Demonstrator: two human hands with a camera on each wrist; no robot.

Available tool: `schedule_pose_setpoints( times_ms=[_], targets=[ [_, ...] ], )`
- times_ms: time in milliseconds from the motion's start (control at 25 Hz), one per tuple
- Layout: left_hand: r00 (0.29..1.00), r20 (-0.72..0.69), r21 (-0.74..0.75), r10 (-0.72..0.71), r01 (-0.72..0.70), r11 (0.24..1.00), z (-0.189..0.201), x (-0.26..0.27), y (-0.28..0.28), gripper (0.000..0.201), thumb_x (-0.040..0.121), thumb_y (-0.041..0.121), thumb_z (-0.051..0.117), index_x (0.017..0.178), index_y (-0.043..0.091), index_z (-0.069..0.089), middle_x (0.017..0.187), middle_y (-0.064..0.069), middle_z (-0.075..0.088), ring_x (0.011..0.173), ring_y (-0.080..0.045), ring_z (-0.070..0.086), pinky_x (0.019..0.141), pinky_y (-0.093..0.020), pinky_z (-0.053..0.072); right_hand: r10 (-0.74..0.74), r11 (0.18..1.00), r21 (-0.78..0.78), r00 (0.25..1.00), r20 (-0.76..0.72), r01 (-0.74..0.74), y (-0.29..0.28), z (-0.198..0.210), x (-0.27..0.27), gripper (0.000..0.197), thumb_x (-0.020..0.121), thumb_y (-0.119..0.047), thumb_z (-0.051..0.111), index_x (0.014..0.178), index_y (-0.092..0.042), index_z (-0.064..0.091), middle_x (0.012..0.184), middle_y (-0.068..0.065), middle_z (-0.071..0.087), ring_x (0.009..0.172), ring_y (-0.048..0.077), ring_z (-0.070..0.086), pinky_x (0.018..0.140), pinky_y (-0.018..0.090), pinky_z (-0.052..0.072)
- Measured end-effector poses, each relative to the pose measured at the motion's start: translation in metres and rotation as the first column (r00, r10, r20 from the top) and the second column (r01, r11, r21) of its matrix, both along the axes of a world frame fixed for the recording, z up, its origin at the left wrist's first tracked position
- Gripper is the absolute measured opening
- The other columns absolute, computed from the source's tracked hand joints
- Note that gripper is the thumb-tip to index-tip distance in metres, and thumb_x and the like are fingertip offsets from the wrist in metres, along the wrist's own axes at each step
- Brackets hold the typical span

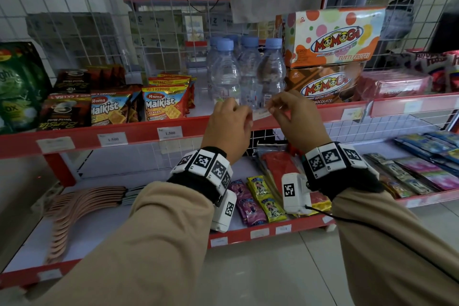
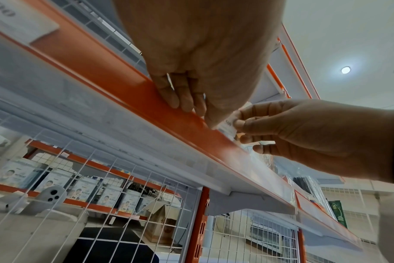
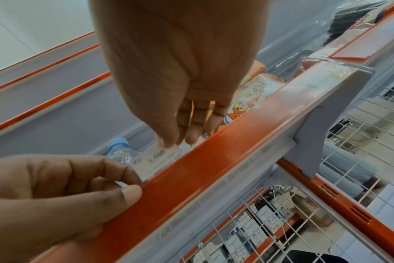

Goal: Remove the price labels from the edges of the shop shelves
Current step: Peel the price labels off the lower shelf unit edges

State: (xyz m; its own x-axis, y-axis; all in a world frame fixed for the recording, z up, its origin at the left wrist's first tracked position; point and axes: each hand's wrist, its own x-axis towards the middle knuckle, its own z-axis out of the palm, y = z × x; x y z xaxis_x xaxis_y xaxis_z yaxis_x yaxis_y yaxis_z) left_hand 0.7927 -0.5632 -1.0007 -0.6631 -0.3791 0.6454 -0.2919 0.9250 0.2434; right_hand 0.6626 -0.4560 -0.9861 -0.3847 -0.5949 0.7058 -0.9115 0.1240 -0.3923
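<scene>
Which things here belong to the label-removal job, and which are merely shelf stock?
Job:
price label, pinched by left hand and right hand
red shelf edge
labels reading 1.500

Stock:
water bottles
Malkist packs
Momogi boxes

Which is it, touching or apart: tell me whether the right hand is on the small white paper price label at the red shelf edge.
Touching. The right wrist view shows the right hand pinching the small white paper price label at its upper end with its fingers.

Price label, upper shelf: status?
Both hands pinching the price label: left hand, right hand. Label half out above the shelf edge strip. Water bottles behind; nothing blocking.
</scene>
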Motion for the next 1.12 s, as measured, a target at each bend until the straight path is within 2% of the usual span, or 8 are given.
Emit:
schedule_pose_setpoints(
  times_ms=[120, 240, 400, 520, 720, 920, 1120],
  targets=[
    [0.998, -0.048, 0.047, -0.035, 0.038, 0.998, 0.0, 0.0, -0.001, 0.027, 0.091, 0.022, 0.059, 0.116, 0.012, 0.057, 0.108, -0.006, 0.055, 0.107, -0.023, 0.045, 0.092, -0.032, 0.038, -0.009, 0.995, -0.1, 1.0, 0.028, 0.012, -0.002, 0.006, 0.0, 0.008, 0.088, -0.006, 0.059, 0.091, -0.009, 0.066, 0.094, 0.008, 0.062, 0.076, 0.019, 0.055, 0.073, 0.032, 0.044],
    [0.999, -0.039, 0.017, -0.024, 0.025, 1.0, -0.001, -0.001, 0.0, 0.03, 0.091, 0.021, 0.058, 0.119, 0.013, 0.056, 0.109, -0.007, 0.055, 0.107, -0.025, 0.046, 0.09, -0.034, 0.041, 0.024, 0.999, 0.027, 1.0, 0.02, -0.025, -0.005, 0.004, 0.0, 0.009, 0.088, -0.008, 0.06, 0.093, -0.01, 0.068, 0.093, 0.006, 0.064, 0.081, 0.02, 0.057, 0.074, 0.029, 0.043],
    [0.999, -0.024, -0.039, 0.039, -0.04, 0.998, -0.002, -0.004, 0.0, 0.018, 0.092, 0.023, 0.056, 0.103, 0.011, 0.064, 0.098, -0.007, 0.051, 0.099, -0.024, 0.044, 0.08, -0.036, 0.045, 0.01, 0.984, 0.177, 1.0, -0.027, -0.005, -0.004, 0.001, -0.002, 0.013, 0.089, -0.018, 0.059, 0.098, -0.014, 0.068, 0.093, 0.004, 0.064, 0.094, 0.026, 0.054, 0.082, 0.042, 0.047],
    [0.998, -0.001, -0.052, 0.065, -0.065, 0.997, -0.002, -0.006, -0.001, 0.017, 0.091, 0.02, 0.057, 0.101, 0.01, 0.067, 0.096, -0.007, 0.049, 0.098, -0.025, 0.044, 0.078, -0.038, 0.045, 0.019, 0.978, 0.207, 0.998, -0.062, -0.006, 0.0, 0.002, -0.003, 0.013, 0.085, -0.022, 0.063, 0.096, -0.015, 0.066, 0.091, 0.0, 0.058, 0.095, 0.025, 0.053, 0.083, 0.04, 0.046],
    [0.988, 0.11, -0.152, 0.11, -0.093, 0.984, -0.001, -0.006, 0.0, 0.018, 0.093, 0.019, 0.053, 0.102, 0.01, 0.065, 0.1, -0.008, 0.049, 0.097, -0.026, 0.043, 0.075, -0.039, 0.045, 0.021, 0.966, 0.259, 0.991, -0.133, 0.014, 0.001, -0.002, -0.006, 0.012, 0.087, -0.012, 0.06, 0.097, -0.012, 0.068, 0.101, 0.008, 0.06, 0.101, 0.027, 0.05, 0.084, 0.032, 0.039],
    [0.984, 0.123, -0.17, 0.128, -0.107, 0.98, -0.001, -0.007, 0.0, 0.017, 0.094, 0.021, 0.049, 0.103, 0.012, 0.061, 0.105, -0.008, 0.051, 0.101, -0.026, 0.042, 0.074, -0.034, 0.039, 0.005, 0.97, 0.24, 0.987, -0.159, 0.034, 0.002, -0.004, -0.005, 0.01, 0.088, -0.014, 0.061, 0.096, -0.012, 0.066, 0.102, 0.008, 0.06, 0.101, 0.028, 0.049, 0.082, 0.032, 0.037],
    [0.978, 0.142, -0.223, 0.154, -0.12, 0.968, -0.001, -0.008, -0.002, 0.016, 0.094, 0.019, 0.051, 0.103, 0.013, 0.063, 0.104, -0.007, 0.053, 0.098, -0.026, 0.043, 0.072, -0.033, 0.037, 0.004, 0.959, 0.28, 0.986, -0.168, 0.044, 0.0, -0.004, -0.005, 0.014, 0.09, -0.017, 0.059, 0.099, -0.011, 0.068, 0.104, 0.01, 0.059, 0.102, 0.029, 0.048, 0.085, 0.036, 0.039]
  ],
)
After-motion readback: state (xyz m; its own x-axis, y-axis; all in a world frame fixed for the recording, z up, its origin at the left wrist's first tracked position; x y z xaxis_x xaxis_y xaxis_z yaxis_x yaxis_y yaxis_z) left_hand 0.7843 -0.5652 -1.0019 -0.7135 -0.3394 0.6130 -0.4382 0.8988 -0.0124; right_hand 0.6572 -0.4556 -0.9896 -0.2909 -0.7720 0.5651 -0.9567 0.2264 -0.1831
